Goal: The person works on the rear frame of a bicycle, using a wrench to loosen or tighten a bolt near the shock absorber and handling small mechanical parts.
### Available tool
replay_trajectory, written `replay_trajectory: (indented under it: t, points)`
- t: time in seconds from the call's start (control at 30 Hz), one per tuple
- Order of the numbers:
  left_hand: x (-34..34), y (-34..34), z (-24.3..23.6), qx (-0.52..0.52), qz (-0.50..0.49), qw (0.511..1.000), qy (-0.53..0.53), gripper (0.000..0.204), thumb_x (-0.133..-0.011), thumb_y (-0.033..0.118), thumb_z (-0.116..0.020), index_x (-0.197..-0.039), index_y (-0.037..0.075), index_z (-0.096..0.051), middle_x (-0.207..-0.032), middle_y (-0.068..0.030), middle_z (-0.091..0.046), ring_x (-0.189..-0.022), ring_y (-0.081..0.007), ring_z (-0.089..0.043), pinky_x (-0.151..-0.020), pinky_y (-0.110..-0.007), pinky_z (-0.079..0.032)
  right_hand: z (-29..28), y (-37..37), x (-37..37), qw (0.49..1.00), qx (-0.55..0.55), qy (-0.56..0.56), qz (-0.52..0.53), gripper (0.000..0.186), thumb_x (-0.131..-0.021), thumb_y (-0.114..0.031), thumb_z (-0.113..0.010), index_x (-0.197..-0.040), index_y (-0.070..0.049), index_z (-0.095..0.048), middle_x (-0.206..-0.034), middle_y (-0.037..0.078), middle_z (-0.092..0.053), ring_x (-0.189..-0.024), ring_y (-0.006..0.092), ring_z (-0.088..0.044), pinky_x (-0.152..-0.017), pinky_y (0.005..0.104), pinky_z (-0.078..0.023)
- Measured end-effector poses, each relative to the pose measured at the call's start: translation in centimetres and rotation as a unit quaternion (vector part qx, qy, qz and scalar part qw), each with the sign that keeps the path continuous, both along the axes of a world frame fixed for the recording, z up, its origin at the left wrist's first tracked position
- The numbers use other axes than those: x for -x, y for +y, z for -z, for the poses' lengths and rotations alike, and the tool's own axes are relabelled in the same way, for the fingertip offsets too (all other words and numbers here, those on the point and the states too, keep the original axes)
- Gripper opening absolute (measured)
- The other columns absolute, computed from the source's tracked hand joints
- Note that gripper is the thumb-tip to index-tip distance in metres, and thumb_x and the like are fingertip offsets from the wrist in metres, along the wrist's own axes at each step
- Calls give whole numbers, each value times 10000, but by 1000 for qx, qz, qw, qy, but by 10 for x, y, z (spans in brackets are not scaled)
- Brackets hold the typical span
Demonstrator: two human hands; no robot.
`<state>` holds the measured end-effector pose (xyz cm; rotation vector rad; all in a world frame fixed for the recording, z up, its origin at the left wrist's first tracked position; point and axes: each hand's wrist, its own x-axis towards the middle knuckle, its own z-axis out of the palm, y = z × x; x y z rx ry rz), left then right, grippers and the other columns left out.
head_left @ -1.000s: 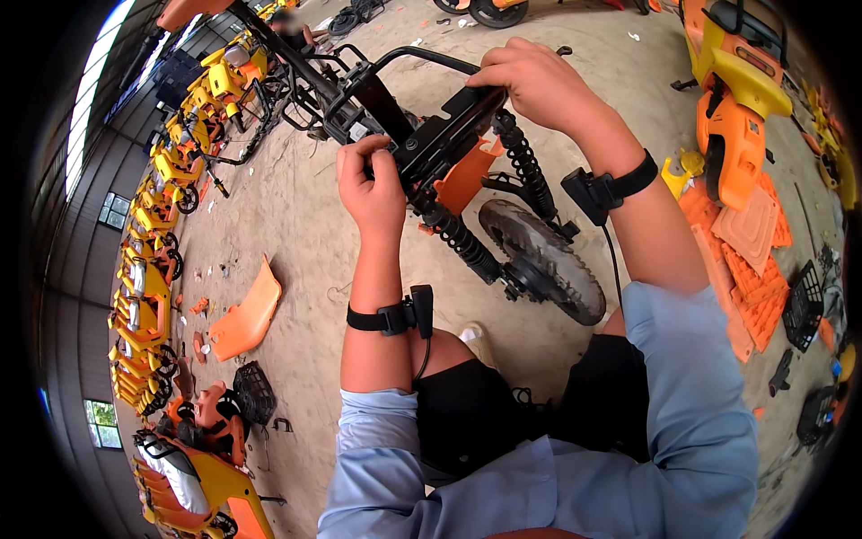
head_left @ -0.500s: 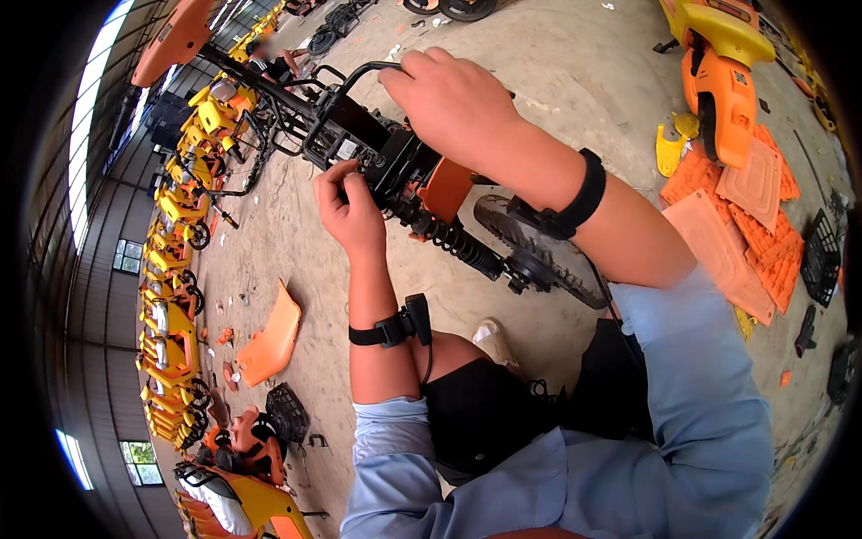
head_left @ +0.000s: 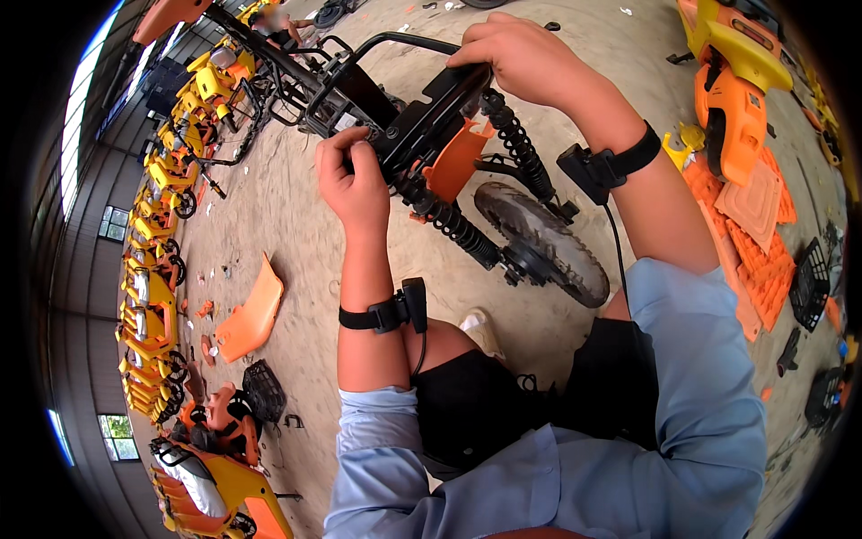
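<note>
A stripped electric scooter with a black frame [head_left: 409,135] stands in front of me, its bare rear wheel [head_left: 548,242] turned toward me. Two coil shock absorbers, the near one [head_left: 453,232] and the far one [head_left: 516,144], run down from the frame to the wheel. An orange panel [head_left: 456,162] hangs between them. My left hand [head_left: 353,184] is closed at the near side of the frame, fingers curled against its edge; their tips are partly hidden. My right hand [head_left: 530,61] grips the rear end of the frame's black tube rail, thumb side down on it.
On the left floor lie an orange panel [head_left: 251,310] and a black basket [head_left: 264,392]. Yellow scooters [head_left: 148,305] line the left wall. At right are stacked orange panels [head_left: 750,242], a yellow-orange scooter [head_left: 732,99] and a black crate [head_left: 811,283]. A person [head_left: 285,31] sits far back.
My right hand has moved right and back along the rail to its rear end, uncovering the far shock absorber. My left hand stays at the frame's near side. The view has shifted slightly.
</note>
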<state>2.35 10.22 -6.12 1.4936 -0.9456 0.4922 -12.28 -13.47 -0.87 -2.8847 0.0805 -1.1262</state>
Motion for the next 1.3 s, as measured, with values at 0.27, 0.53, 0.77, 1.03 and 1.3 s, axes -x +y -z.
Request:
replay_trajectory:
  t: [0.27, 0.53, 0.77, 1.03, 1.3]
  points:
    - [-10, 2, 7, 2, 12, 1000, 12, 135, -935, -10, -572, -983, 5, -697, -933, -28, -596, -793, -94, -524, -738, -252, -449, 18, 89, -17, 952, 179, 19, 249, 166, -796, -164, -678, -923, -82, -748, -888, 53, -622, -920, 226, -603, -703, 321, -489]
    - [-1, -1, 2, 4, 0, 1000, 17, 141, -960, 0, -563, -1003, 0, -698, -959, -34, -612, -811, -90, -565, -737, -253, -471, -23, 67, 0, 983, 32, -151, 98, 269, -808, -100, -674, -1063, -89, -757, -974, 47, -666, -991, 257, -631, -811, 389, -574]
    - [0, -2, 2, 17, -2, 1000, -1, 142, -952, -12, -568, -988, 2, -705, -959, -33, -606, -797, -86, -535, -705, -244, -443, -9, 23, 4, 996, 64, -32, 61, 402, -792, 3, -685, -1146, -170, -763, -1010, 1, -676, -1061, 233, -629, -881, 379, -548]
    - [-5, -2, 6, 7, 9, 1000, 9, 150, -924, -25, -574, -973, 10, -711, -926, -30, -581, -778, -93, -515, -702, -252, -436, 7, -4, 2, 1000, 1, -21, -16, 418, -807, 61, -631, -1126, -167, -774, -1006, 0, -689, -1038, 260, -625, -892, 398, -534]
    - [-8, 0, 8, 4, 3, 1000, -9, 133, -980, 26, -571, -1028, 16, -695, -942, 6, -594, -780, -55, -503, -705, -235, -419, 4, 26, -3, 991, 104, 20, 83, 328, -799, -10, -675, -1068, -166, -779, -959, 4, -679, -995, 247, -630, -849, 387, -547]
